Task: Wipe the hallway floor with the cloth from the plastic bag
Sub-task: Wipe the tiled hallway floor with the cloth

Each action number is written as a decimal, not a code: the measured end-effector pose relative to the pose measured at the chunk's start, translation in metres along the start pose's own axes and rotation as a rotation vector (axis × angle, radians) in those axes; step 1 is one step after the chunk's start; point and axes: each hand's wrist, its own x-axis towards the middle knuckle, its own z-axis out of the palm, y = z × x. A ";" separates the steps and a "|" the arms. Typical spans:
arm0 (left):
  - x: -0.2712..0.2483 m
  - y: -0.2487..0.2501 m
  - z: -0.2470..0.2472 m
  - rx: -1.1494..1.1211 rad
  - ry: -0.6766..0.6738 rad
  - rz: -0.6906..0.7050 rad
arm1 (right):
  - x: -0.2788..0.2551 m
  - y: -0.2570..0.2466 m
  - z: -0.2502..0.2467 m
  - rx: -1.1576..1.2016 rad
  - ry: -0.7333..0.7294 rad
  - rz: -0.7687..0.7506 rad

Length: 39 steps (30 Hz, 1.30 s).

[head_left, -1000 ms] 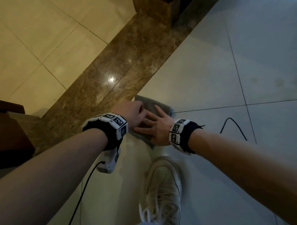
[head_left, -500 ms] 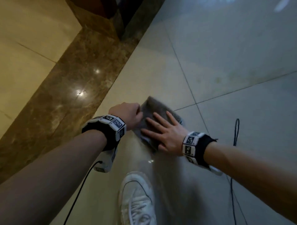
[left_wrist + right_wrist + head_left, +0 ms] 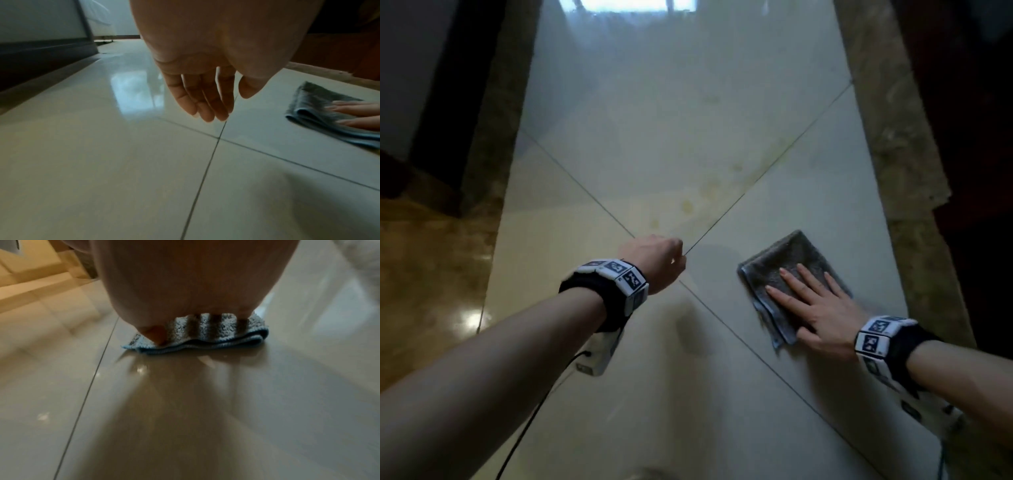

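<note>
Cloth (image 3: pixel 787 274) lying folded on the floor (image 3: pixel 654 377), my right hand (image 3: pixel 822 308) pressing it flat with fingers spread, my left hand (image 3: pixel 654 263) hanging loose, holding nothing, above the tile joints.

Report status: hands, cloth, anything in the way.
Right hand flat, pressing folded cloth on the tiled floor. Left hand hanging open above the floor, holding nothing. No obstruction near the cloth.

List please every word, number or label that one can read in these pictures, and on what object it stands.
No readable text in any view.
The wrist bands carry only black-and-white square marker patterns, no letters or numbers.
The cloth and the floor tiles show no label or print.
</note>
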 end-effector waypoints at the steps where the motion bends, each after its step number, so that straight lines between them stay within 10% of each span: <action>1: 0.010 0.006 -0.006 0.025 0.010 0.046 | -0.012 0.008 0.003 0.000 -0.051 0.034; 22: 0.123 0.053 -0.117 0.196 0.028 0.269 | -0.018 0.036 -0.050 -0.056 -0.593 0.327; 39: 0.158 0.074 -0.092 0.233 -0.040 0.281 | 0.021 0.081 -0.061 0.140 -0.220 0.446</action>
